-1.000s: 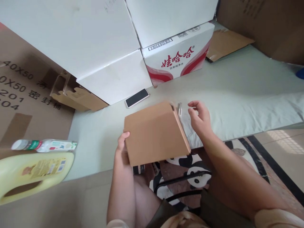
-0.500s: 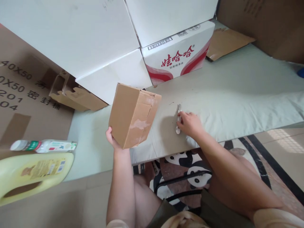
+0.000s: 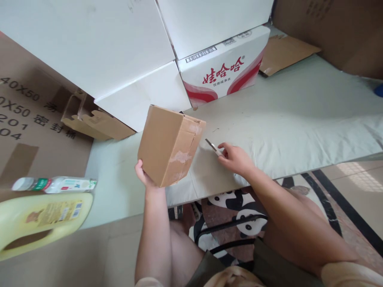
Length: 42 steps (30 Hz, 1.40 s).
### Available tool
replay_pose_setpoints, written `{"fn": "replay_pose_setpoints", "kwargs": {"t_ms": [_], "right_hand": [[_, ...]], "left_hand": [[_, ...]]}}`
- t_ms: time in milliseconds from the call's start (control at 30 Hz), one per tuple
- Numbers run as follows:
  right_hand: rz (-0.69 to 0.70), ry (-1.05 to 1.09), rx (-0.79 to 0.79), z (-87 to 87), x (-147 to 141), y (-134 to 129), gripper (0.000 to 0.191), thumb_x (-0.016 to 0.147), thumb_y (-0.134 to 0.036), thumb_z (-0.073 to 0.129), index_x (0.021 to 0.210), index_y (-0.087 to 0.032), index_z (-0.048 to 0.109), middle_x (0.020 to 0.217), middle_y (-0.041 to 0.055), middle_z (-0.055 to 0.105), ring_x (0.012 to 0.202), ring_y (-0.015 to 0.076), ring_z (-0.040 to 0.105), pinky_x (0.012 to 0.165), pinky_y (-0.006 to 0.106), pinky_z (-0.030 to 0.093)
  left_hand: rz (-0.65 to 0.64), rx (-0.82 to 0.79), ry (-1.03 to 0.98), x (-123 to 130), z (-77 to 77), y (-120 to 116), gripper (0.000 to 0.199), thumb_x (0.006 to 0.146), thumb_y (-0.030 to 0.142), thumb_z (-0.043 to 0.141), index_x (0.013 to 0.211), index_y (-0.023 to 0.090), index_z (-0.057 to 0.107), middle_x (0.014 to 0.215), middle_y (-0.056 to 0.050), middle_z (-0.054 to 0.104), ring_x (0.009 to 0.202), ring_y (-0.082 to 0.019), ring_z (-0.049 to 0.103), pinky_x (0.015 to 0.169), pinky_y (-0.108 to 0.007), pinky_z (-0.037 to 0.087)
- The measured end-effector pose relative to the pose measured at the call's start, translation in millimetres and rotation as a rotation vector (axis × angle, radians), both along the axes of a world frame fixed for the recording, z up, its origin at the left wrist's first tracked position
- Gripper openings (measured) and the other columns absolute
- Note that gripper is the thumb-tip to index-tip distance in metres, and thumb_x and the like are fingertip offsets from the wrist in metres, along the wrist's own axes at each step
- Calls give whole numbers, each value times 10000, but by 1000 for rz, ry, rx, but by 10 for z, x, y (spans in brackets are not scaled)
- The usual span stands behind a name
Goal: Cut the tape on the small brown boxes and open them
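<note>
A brown cardboard box (image 3: 160, 145), with clear tape along its right face, is held up and tilted over the cloth-covered table (image 3: 284, 119). My left hand (image 3: 145, 175) grips its lower left corner; the thumb shows on the near side and the other fingers are hidden beneath. To the right of the box, my right hand (image 3: 235, 158) holds a slim utility knife (image 3: 214, 148) between thumb and fingers. The knife's tip points up and left towards the box, a short gap away from it.
White cartons (image 3: 89, 48) and a red-and-white carton (image 3: 224, 71) line the back. A small open cardboard box (image 3: 101, 125), a plastic bottle (image 3: 56, 184) and a yellow jug (image 3: 44, 219) stand at left. Flat cardboard (image 3: 287, 54) lies at the back right. A panda-patterned seat (image 3: 233, 215) is below.
My right hand has picked the utility knife up off the table and turned its tip leftward towards the box. The cardboard box has shifted slightly to the right in my left hand.
</note>
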State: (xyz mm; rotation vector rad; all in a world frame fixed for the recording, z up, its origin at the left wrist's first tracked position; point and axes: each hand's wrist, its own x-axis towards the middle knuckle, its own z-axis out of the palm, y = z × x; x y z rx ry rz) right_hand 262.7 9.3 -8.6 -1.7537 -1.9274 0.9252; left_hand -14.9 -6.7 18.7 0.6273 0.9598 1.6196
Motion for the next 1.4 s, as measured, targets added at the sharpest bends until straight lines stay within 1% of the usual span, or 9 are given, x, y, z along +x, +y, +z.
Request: {"fn": "replay_pose_setpoints", "kwargs": {"t_ms": [100,233,333,400,533,733,933,1133,1400], "right_hand": [[7,118,-14,65,-16,-19,291,837,-227,542,1099,-204,666,733,20,687,697,197,614,641,309,405],[18,133,-5,90,-48,-34,295,843,-246,535,1102,-196,668,736,21,674,684,196,595,673,316,407],[61,133,-12,52,-90,-47,299,850,-251,530,1116,-195,654,760,27,676,686,197,595,674,316,403],[99,105,-7,18,-126,-59,221,845,-253,527,1025,-197,642,775,37,670,682,193,581,663,314,394],[148,46,22,-30,-183,-71,46,831,-255,531,844,-214,548,785,47,647,678,179,543,648,306,370],[194,77,31,-52,-181,-65,49,812,-235,545,853,-209,536,801,45,644,690,164,547,668,292,387],[162,115,51,-61,-170,-66,137,801,-241,539,927,-194,568,878,61,667,694,163,555,685,298,406],[149,81,-1,-58,-176,-61,139,806,-236,540,936,-193,560,843,57,653,684,167,546,682,301,400],[170,53,0,-58,-173,-62,133,823,-220,532,947,-193,570,932,88,698,737,181,586,705,298,416]], "left_hand": [[8,-8,-15,48,7,-6,430,831,582,565,1052,253,731,1141,-67,768,1104,-325,664,817,-425,576],[16,-84,14,84,-26,-11,448,825,615,559,1047,270,738,1141,-48,776,1095,-310,691,821,-411,589],[87,-153,55,101,-104,5,477,799,600,598,1084,249,750,1105,-60,792,1063,-302,718,824,-390,592],[109,-171,75,114,-166,16,466,797,574,625,1086,233,757,1067,-64,801,1018,-289,734,822,-371,594],[55,-165,34,138,-236,5,474,812,583,643,1102,227,762,1046,-63,805,951,-270,747,788,-351,602],[20,-194,-88,141,-217,-46,466,809,578,666,1113,237,758,1082,-56,799,957,-268,742,768,-352,604],[39,-182,-77,104,-212,-56,482,831,592,645,1145,244,756,1105,-60,792,977,-272,732,793,-364,597],[-20,-156,-51,67,-211,-70,519,858,622,622,1198,249,741,1176,-63,772,1051,-281,721,860,-382,588],[-15,-180,-63,61,-223,-71,515,849,634,624,1163,246,747,1156,-70,771,1029,-286,721,831,-390,591]]}}
